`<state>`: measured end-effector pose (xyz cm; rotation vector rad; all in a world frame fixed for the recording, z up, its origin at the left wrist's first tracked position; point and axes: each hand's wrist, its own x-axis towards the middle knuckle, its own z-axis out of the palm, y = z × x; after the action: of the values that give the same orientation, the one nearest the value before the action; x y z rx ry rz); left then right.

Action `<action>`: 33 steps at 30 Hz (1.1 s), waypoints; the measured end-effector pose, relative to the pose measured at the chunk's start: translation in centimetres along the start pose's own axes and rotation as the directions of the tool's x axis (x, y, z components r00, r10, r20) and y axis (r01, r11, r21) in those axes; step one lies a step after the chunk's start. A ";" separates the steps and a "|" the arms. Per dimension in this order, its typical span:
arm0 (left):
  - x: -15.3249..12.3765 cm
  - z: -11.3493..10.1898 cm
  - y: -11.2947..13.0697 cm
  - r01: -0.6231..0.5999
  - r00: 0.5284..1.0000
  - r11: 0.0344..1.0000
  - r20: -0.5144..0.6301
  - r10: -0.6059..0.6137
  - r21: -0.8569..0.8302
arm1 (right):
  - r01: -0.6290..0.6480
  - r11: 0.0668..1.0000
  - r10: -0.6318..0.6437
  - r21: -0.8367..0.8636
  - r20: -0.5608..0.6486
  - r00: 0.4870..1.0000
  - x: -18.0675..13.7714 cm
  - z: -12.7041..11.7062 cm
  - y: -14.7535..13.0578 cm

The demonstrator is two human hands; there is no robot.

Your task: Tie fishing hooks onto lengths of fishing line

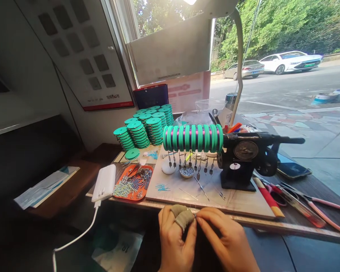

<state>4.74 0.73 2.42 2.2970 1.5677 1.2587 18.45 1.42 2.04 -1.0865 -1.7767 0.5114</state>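
My left hand (175,236) and my right hand (225,238) meet at the near edge of the table, fingertips pinched together on something too small to make out. Cloth finger guards cover two fingers of my left hand. Straight ahead, a row of green spools (193,138) wound with purple line sits on the shaft of a black hand-crank winder (245,160). Small weighted rigs hang below the spools over a pale work board (215,194).
Stacks of green spools (143,128) stand at the back left. An orange tray (133,183) of small parts and a white power bank (104,182) with cable lie left. Scissors and pliers (303,200), a ruler (294,226), a phone (293,170) and a lamp arm (239,56) are on the right.
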 end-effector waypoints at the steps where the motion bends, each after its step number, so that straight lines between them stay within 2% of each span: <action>1: 0.0 0.0 0.0 -0.012 1.000 1.000 -0.007 0.012 0.005 | 0.016 1.000 -0.016 -0.012 -0.005 1.000 0.0 0.0 0.0; 6: -0.1 0.0 0.1 -0.022 1.000 1.000 0.000 0.022 0.006 | 0.012 1.000 -0.013 -0.016 -0.014 1.000 0.0 0.1 0.0; 11: 0.2 -0.2 0.5 0.090 0.995 0.994 0.048 -0.087 -0.069 | -0.018 1.000 0.019 0.009 -0.058 0.998 0.1 -0.4 0.0; 15: 0.3 -0.2 0.7 0.142 0.988 0.981 0.072 -0.133 -0.133 | 0.064 0.998 -0.064 0.021 0.001 0.998 0.5 -0.7 -0.2; 24: 0.2 0.0 0.8 0.240 0.969 0.948 0.100 -0.224 -0.208 | 0.048 0.997 -0.050 0.058 0.031 0.998 0.8 -0.5 -0.1; 29: 0.4 0.0 0.9 0.355 0.934 0.863 0.172 -0.313 -0.358 | 0.031 0.998 -0.034 0.054 0.049 0.998 1.0 -0.6 -0.2; 33: 0.6 0.1 1.0 0.431 0.902 0.755 0.208 -0.378 -0.495 | 0.017 0.999 -0.017 0.052 0.006 1.000 1.0 -0.6 -0.3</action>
<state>5.65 0.82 3.18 1.5445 1.3572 1.2396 18.69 2.05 3.08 -1.0345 -1.7671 0.5479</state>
